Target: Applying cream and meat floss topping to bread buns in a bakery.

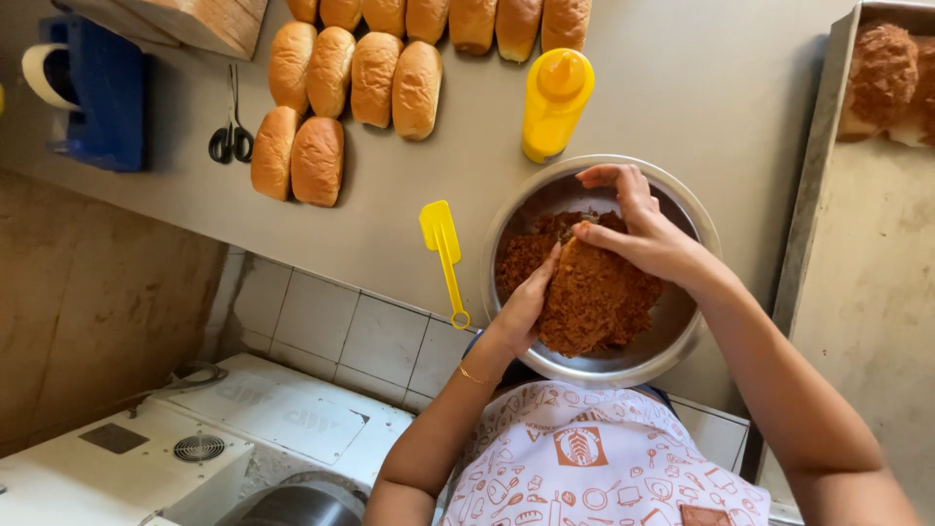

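STEP: coating a bun (594,297) in brown crumbs over my steel bowl (682,356) | HANDS: left hand (521,312) cups its 9 o'clock side, right hand (638,229) presses on top, both gripping it | NEXT, I judge: turn it without spilling | ROOM: bowl overhangs the surface (682,88) edge at 6 o'clock; yellow spatula (443,248) at 9, squeeze bottle (555,102) at 12, tray (813,195) at 3.

The bowl (693,343) is shiny metal; the crumb-coated bun (594,297) looks rough and dry. At nine o'clock of the bowl, the spatula (443,251) seems smooth plastic.
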